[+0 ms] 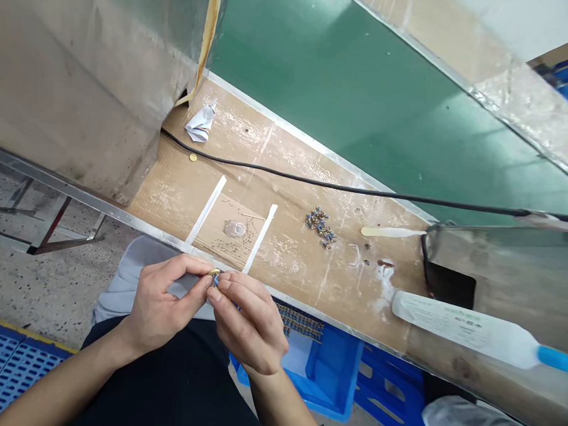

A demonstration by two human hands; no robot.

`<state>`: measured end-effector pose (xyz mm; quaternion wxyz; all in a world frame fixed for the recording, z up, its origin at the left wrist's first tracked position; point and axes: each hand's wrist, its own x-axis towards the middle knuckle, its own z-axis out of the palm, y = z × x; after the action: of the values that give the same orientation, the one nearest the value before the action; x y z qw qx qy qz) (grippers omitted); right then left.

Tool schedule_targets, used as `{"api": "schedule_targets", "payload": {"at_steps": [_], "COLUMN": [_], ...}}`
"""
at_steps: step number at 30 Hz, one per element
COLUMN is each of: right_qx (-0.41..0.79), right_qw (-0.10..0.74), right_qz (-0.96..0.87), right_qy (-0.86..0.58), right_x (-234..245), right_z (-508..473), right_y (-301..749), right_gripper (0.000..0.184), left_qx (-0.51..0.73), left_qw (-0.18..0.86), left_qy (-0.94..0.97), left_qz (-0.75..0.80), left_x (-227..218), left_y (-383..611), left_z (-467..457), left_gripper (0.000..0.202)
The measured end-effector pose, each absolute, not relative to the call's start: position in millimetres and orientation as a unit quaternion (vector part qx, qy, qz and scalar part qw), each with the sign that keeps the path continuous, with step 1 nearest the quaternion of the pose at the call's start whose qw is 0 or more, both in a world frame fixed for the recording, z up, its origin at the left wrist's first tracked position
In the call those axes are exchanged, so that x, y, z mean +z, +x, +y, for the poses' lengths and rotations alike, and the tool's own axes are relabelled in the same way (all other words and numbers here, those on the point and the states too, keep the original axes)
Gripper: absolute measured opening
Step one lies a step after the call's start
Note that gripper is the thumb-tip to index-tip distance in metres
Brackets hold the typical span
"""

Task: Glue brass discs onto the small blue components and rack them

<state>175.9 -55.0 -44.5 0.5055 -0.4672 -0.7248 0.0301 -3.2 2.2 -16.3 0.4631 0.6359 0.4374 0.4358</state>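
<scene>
My left hand (164,302) and my right hand (248,321) meet at the fingertips, pinching a small gold-and-blue metal part (214,279) between them. Its detail is too small to make out. Ahead of my hands, a loose heap of similar blue-and-gold parts (320,227) lies on a cardboard-covered bench (291,263). Nearer my left hand, a clear round disc (235,228) rests between two white strips (205,213). Below my right hand, rows of similar parts (302,322) lie in a blue plastic crate (328,378).
A black cable (313,181) runs across the bench beside a green belt (336,96). Crumpled paper (201,123), a small gold disc (193,157) and a wooden stick (391,232) lie on the bench. A white blue-tipped bottle (467,329) rests at its right end.
</scene>
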Motion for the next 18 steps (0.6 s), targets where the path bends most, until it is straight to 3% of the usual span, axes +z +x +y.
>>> {"api": "schedule_targets", "payload": {"at_steps": [3, 9, 18], "right_qx": [0.084, 0.241, 0.284], "right_qw": [0.54, 0.542, 0.57], "right_qz": [-0.68, -0.596, -0.561], "right_qy": [-0.489, -0.541, -0.529], "right_x": [-33, -24, -25], "right_z": [-47, -39, -41], "right_y": [174, 175, 179], "right_gripper": [0.037, 0.033, 0.032], "left_qx": [0.425, 0.414, 0.422], "left_qw": [0.506, 0.567, 0.539], "left_qy": [0.614, 0.586, 0.608], "left_qz": [0.432, 0.404, 0.401], "left_x": [-19, -19, -15], "left_y": [-2, 2, 6], "left_z": [2, 1, -1], "left_gripper": [0.013, 0.016, 0.02]}}
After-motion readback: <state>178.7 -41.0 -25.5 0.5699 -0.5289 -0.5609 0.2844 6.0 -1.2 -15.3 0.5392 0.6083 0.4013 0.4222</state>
